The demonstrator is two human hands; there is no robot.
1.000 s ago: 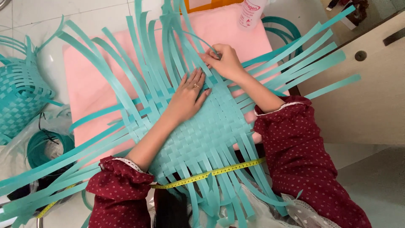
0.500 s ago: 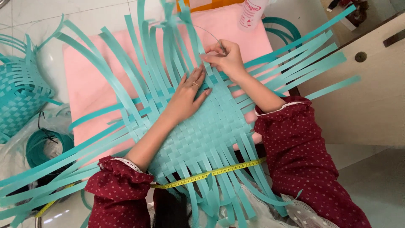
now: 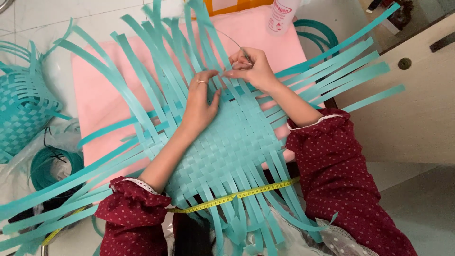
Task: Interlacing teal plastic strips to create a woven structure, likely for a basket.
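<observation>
Head view looks down on a woven teal mat (image 3: 227, 147) of flat plastic strips, lying over a pink sheet (image 3: 102, 102) in front of the person. Its woven patch runs lengthwise from the near edge by the yellow tape measure (image 3: 237, 195) up toward the far loose strips (image 3: 156, 61), which fan out away from the person; more loose ends splay left, right and toward the lap.

Open floor shows at far left, beside a half-made teal basket (image 3: 21, 111) and a coil of teal strip (image 3: 50, 166). A pale cabinet (image 3: 403, 109) closes in the right side.

The left hand (image 3: 199, 102) lies flat, fingers spread, pressing the weave's far edge. The right hand (image 3: 251, 68) (just beyond it, nearly touching) pinches a thin strip at that same edge.
</observation>
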